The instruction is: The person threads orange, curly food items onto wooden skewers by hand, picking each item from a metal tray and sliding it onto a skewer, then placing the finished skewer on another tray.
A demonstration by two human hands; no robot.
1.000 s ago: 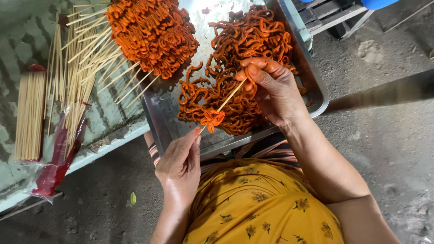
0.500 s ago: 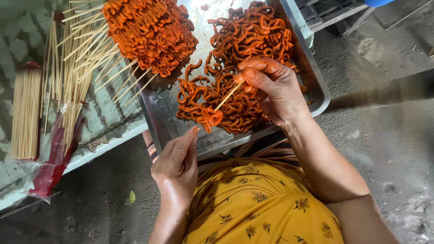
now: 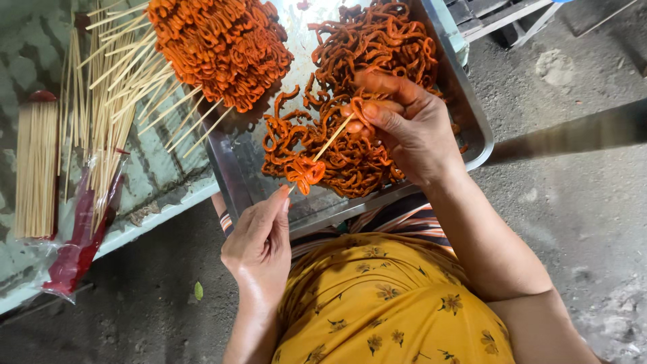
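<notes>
The bamboo skewer point(image 3: 322, 149) you are loading lies slantwise over the near edge of the metal tray point(image 3: 472, 114), with a first orange strip point(image 3: 305, 172) folded onto it near its lower end. Your left hand point(image 3: 259, 246) pinches that lower end between thumb and fingertips — closed on the stick, fingers nearly straight. Your right hand point(image 3: 411, 125) is curled shut over the upper end, pressing more orange strip onto the point; whether it grips the stick itself or only the meat, the picture does not show plainly.

Under and around your right hand sits the loose heap of orange strips point(image 3: 364, 81), filling most of the right half of the tray. At the tray's far left, a pile of finished skewers point(image 3: 216, 47) lies fanned out, their bare handles pointing down and left over the tray's rim.

Judging by this, you are well into the work but not near the end: a good stack is done, the stick in hand carries only a piece or two, and the loose heap looks about as large as the finished pile.

Further left on the pale green table point(image 3: 155, 168) there are spare sticks — a loose spread point(image 3: 101, 114) beside the tray and a neat bundle of sticks point(image 3: 35, 168) in a clear bag with a red end point(image 3: 77, 249).
</notes>
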